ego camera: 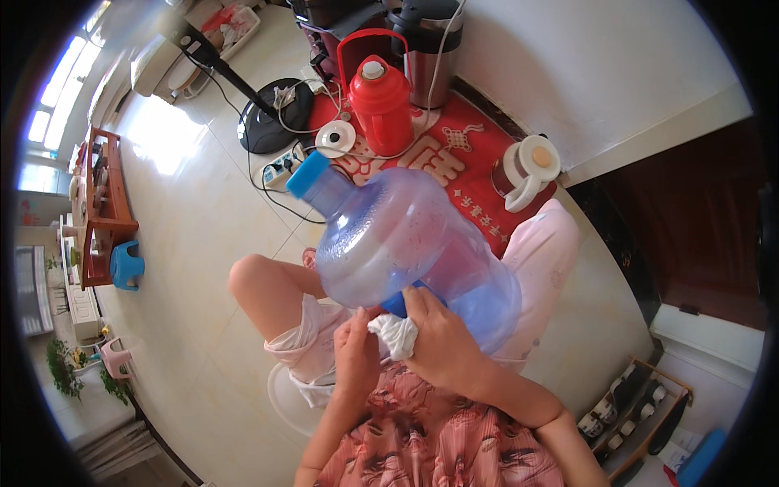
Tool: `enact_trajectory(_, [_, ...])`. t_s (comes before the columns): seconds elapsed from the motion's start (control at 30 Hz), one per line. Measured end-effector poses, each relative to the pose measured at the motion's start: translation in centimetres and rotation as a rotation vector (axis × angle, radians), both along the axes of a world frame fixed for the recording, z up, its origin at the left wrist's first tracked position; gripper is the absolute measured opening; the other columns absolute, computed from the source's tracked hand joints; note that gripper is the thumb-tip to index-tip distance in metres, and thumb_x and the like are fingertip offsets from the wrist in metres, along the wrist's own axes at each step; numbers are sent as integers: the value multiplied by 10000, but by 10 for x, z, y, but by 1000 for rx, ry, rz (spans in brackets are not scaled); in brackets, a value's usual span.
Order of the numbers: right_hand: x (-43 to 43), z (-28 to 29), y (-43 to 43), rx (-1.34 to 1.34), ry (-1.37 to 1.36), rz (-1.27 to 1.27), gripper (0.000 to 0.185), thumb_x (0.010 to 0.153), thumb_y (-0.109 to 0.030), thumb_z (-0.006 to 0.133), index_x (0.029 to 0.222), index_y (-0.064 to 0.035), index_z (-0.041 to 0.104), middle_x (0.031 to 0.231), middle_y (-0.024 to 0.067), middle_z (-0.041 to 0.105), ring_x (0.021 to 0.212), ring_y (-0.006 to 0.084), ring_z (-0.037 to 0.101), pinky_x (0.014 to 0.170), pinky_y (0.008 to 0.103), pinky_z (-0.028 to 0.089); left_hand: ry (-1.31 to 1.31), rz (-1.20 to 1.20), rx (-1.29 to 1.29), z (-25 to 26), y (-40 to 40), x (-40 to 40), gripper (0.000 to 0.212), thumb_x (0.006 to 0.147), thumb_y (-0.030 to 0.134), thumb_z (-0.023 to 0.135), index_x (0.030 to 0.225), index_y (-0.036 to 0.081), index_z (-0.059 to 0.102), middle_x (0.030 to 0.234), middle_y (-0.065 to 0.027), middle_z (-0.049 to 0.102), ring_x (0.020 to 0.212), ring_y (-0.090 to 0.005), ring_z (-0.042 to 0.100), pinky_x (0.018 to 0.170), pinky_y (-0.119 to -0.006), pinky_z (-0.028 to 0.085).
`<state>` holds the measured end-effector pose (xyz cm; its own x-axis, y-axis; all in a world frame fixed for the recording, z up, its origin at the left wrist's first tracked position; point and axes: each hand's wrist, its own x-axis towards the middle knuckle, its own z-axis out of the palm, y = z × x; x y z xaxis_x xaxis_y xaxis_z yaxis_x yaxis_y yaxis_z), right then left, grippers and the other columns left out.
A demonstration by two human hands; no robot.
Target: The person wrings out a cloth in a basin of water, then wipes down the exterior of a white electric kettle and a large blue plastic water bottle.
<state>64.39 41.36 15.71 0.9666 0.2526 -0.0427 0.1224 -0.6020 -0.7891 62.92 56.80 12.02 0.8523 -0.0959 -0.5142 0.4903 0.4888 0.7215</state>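
Note:
A large translucent blue water-cooler bottle point(401, 243) lies tilted across my lap, its blue cap point(309, 175) towards the upper left. Part of a blue handle point(395, 303) shows at its near side, partly hidden by fingers. My right hand point(444, 344) is closed around a crumpled white cloth point(394, 335), with its fingers against the bottle by the handle. Just left of the cloth, my left hand point(356, 350) has its fingers curled close to the bottle's near side. Whether it grips anything is hidden.
Beyond the bottle, a red thermos flask point(380, 109), a white lid point(335, 138) and a glass kettle point(526, 167) stand on a red mat point(481, 201). A power strip point(283, 167) with cables lies beside a black stand base point(277, 115). A shoe rack point(645, 414) is at lower right.

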Motion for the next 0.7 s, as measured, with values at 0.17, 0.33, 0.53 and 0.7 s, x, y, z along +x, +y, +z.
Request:
enact_trajectory(0.17, [-3, 12, 10, -52, -224, 80, 588, 769, -140, 590, 1214, 186, 387, 995, 261, 531, 908, 353, 552, 834, 385, 478, -37, -20, -75, 11, 23, 14, 232, 903, 151, 579, 1023, -45, 607, 955, -79, 650, 878, -125, 598, 806, -288, 472])
enact_trajectory(0.33, [2, 24, 9, -54, -311, 186, 576, 768, -165, 573, 1195, 190, 421, 1040, 269, 546, 920, 332, 565, 833, 383, 477, -214, -60, 142, 35, 18, 27, 380, 735, 7, 739, 1079, -54, 589, 1026, -88, 647, 959, -155, 603, 879, -292, 462])
enact_trajectory(0.53, [1, 54, 10, 123, -178, 329, 527, 782, -164, 600, 1179, 157, 471, 1117, 259, 548, 1009, 338, 573, 869, 386, 474, -271, -128, 226, 51, 37, 35, 385, 697, 26, 772, 1028, -61, 596, 990, -90, 650, 935, -154, 604, 868, -298, 467])
enact_trajectory(0.7, [-10, 75, -11, 527, 227, 246, 436, 848, -132, 629, 1217, 62, 501, 1238, 199, 545, 1116, 251, 574, 940, 318, 459, -250, 244, 38, 35, 59, 35, 205, 852, 112, 638, 963, -53, 590, 899, -91, 651, 863, -170, 621, 866, -343, 479])
